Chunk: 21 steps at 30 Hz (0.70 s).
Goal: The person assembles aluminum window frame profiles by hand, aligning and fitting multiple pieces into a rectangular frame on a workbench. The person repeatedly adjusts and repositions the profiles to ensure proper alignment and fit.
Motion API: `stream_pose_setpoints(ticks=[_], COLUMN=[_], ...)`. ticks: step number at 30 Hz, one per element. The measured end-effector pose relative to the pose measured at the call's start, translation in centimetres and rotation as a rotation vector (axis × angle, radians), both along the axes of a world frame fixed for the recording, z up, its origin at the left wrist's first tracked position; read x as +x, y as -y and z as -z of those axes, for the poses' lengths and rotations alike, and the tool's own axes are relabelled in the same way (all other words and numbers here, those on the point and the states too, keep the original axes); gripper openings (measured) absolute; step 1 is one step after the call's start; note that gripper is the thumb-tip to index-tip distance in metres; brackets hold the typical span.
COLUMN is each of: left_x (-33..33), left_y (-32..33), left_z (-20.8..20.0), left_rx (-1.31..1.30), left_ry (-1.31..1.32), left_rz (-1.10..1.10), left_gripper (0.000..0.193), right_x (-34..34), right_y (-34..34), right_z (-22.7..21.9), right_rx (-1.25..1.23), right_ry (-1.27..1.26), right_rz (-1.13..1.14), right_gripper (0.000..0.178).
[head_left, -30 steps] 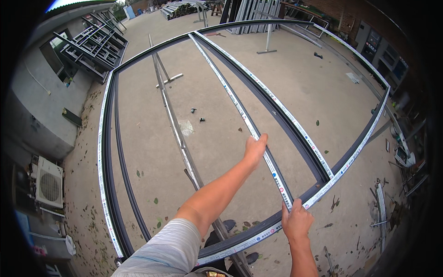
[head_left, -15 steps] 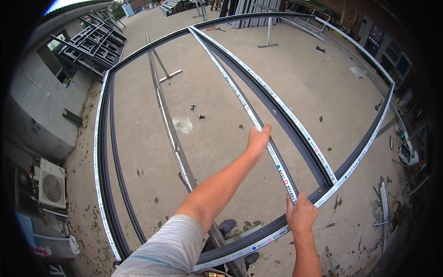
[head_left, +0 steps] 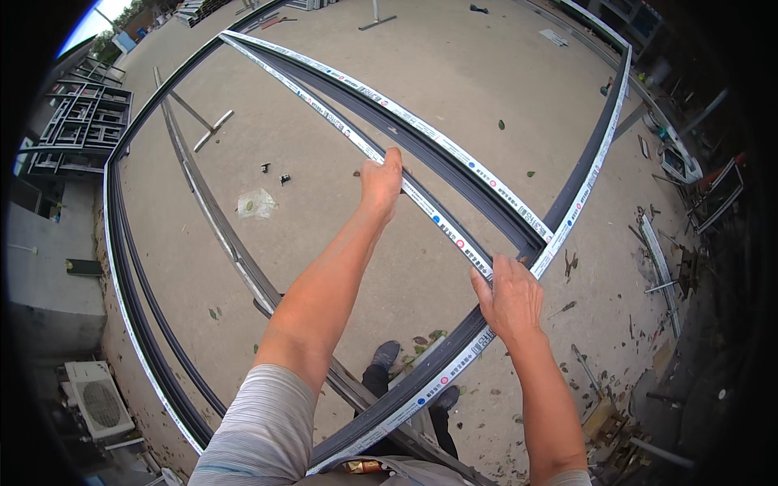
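Observation:
A long metal profile bar [head_left: 433,212], covered in white printed film, slants across a large dark window frame [head_left: 596,170]. My left hand [head_left: 382,185] is closed round the bar near its middle. At the bar's near end my right hand [head_left: 512,298] grips it, thumb on the near side, close to the frame's near rail. The bar's far end meets the frame's far rail beside a fixed crossbar [head_left: 442,150], and the two spread apart toward me. A loose black strip [head_left: 146,283] runs inside the left side of the frame.
A metal support rail [head_left: 215,219] with a T-shaped foot [head_left: 213,130] passes under the frame. Two small black parts [head_left: 284,179] and a clear plastic sheet [head_left: 257,203] lie on the concrete. Dark frames [head_left: 85,121] lean at the left wall, near an air-conditioner unit [head_left: 98,403]. Metal scraps [head_left: 660,263] lie right.
My view has swung so the frame sits further left and higher. Both hands stay on the bar, and its near end now lies nearer the fixed crossbar's near end.

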State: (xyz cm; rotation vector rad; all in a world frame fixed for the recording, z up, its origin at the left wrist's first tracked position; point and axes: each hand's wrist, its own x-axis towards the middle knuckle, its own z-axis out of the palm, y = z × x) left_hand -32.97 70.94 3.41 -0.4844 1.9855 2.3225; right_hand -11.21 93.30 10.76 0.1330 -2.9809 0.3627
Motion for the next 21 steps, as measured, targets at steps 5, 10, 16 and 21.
stream_pose_setpoints(ticks=[5,10,16,21], left_x=[-1.5,-2.8,-4.3,-4.6], left_y=[-1.3,-5.0,-5.8,-5.6], left_z=[-0.7,-0.4,1.1,1.6], left_rx=[0.049,0.066,-0.024,-0.050], left_ry=[-0.041,-0.077,-0.021,-0.037], left_rz=[-0.004,0.011,-0.024,-0.042], left_gripper=[0.035,0.031,0.036,0.037], right_x=[0.9,4.0,6.8,7.3], right_y=[-2.6,-6.3,-7.8,-7.5], right_z=[0.1,1.3,3.0,3.8], right_rx=[-0.112,-0.161,-0.227,-0.335], right_ry=[-0.271,-0.291,-0.234,-0.184], right_rz=[-0.002,0.192,0.256,0.256], right_gripper=[0.050,0.047,0.042,0.043])
